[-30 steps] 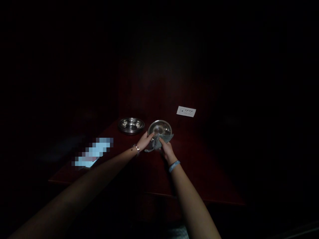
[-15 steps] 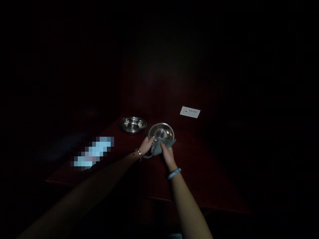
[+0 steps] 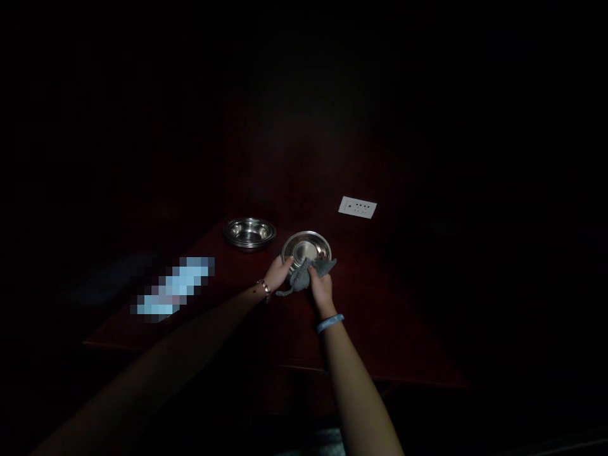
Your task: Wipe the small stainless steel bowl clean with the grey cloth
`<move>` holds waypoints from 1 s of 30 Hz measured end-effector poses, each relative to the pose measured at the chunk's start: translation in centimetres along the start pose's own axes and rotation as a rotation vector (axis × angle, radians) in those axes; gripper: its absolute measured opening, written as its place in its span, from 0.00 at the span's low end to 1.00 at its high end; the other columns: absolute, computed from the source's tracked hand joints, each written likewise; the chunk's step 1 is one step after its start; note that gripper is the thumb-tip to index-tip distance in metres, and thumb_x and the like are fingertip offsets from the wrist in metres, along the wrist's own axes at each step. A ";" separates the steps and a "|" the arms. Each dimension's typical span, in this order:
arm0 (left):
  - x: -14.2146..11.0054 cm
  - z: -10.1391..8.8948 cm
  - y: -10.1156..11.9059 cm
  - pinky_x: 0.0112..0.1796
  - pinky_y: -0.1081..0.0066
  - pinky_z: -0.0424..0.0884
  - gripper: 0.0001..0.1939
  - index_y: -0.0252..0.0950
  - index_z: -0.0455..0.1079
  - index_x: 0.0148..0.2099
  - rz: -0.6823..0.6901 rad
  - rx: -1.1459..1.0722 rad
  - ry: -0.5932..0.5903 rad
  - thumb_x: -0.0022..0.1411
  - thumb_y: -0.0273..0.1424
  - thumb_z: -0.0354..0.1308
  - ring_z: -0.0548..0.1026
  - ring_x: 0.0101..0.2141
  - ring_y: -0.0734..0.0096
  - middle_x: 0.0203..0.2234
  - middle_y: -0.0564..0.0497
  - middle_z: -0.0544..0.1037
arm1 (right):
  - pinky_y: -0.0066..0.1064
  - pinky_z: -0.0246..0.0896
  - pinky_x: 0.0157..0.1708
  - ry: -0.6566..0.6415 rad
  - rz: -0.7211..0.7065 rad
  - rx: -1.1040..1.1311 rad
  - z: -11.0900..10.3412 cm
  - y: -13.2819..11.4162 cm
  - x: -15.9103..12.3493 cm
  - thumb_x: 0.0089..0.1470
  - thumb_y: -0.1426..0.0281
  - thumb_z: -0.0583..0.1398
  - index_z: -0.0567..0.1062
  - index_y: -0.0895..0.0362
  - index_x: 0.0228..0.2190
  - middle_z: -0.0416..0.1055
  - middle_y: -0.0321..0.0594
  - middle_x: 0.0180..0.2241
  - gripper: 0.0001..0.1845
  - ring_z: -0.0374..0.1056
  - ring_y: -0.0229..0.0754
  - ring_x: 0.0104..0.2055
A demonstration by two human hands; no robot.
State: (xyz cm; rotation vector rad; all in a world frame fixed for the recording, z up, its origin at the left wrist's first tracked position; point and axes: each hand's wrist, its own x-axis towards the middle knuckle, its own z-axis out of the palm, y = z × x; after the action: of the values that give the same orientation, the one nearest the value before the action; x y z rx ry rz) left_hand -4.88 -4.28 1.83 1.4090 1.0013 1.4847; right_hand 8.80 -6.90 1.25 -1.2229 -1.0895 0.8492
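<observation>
My left hand (image 3: 277, 273) grips the left rim of a shiny steel bowl (image 3: 306, 244), thumb on the inner edge and the other fingers hidden beneath. The bowl is tilted so its inside faces me. My right hand (image 3: 322, 290) is closed on a grey-green cloth (image 3: 300, 277), thumb on top, and the cloth lies over the bowl's near right rim. A corner of it hangs down between my hands. To the left, a small stack of similar steel bowls (image 3: 249, 247) stands on the dark red table (image 3: 380, 342).
A bright, pixelated flat object (image 3: 178, 285) lies on the table's left side. A white socket panel (image 3: 358, 207) is set in the dark red wall behind. The table's front edge (image 3: 304, 368) runs below my hands. Deep shadow covers both sides.
The cloth has shifted toward the bowl's near right rim, baring more of the bowl's inside. My left hand keeps its grip on the rim. The camera view has swayed slightly.
</observation>
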 end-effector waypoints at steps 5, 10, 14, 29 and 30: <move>0.2 -0.3 -0.2 0.47 0.62 0.69 0.16 0.32 0.72 0.40 -0.002 0.023 -0.016 0.57 0.39 0.55 0.76 0.41 0.59 0.37 0.44 0.81 | 0.27 0.66 0.32 0.065 -0.014 -0.085 -0.4 -0.2 0.2 0.45 0.63 0.62 0.78 0.59 0.24 0.78 0.41 0.26 0.11 0.75 0.44 0.33; 0.2 -0.5 -0.6 0.47 0.60 0.69 0.17 0.31 0.71 0.40 -0.005 0.068 -0.039 0.57 0.41 0.54 0.76 0.41 0.58 0.36 0.43 0.80 | 0.30 0.66 0.34 0.057 -0.034 -0.093 -0.4 -0.3 0.1 0.46 0.62 0.62 0.78 0.59 0.23 0.78 0.41 0.25 0.12 0.74 0.45 0.31; 0.2 -0.3 -0.7 0.54 0.59 0.64 0.23 0.31 0.68 0.49 0.012 -0.002 -0.052 0.57 0.42 0.56 0.73 0.50 0.57 0.47 0.40 0.77 | 0.30 0.66 0.36 0.083 -0.027 -0.062 -0.5 0.0 0.3 0.46 0.63 0.62 0.79 0.60 0.26 0.79 0.43 0.29 0.12 0.75 0.45 0.34; -0.7 0.5 -0.9 0.60 0.56 0.55 0.21 0.32 0.68 0.50 0.062 -0.039 -0.172 0.56 0.37 0.59 0.67 0.56 0.54 0.52 0.42 0.74 | 0.31 0.67 0.38 0.122 0.009 -0.007 -0.6 0.1 0.4 0.45 0.62 0.62 0.79 0.60 0.28 0.80 0.45 0.31 0.13 0.76 0.48 0.37; -0.6 0.5 -1.0 0.60 0.57 0.56 0.20 0.32 0.69 0.50 0.064 -0.034 -0.168 0.57 0.36 0.58 0.67 0.56 0.55 0.52 0.42 0.74 | 0.31 0.67 0.38 0.116 0.008 0.001 -0.6 0.1 0.4 0.45 0.61 0.62 0.79 0.60 0.28 0.80 0.45 0.31 0.13 0.76 0.48 0.37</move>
State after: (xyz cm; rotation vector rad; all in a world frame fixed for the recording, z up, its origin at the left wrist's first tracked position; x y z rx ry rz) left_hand -4.32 -4.57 0.74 1.5257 0.8306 1.3966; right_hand 9.46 -6.63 1.20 -1.2612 -0.9913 0.7747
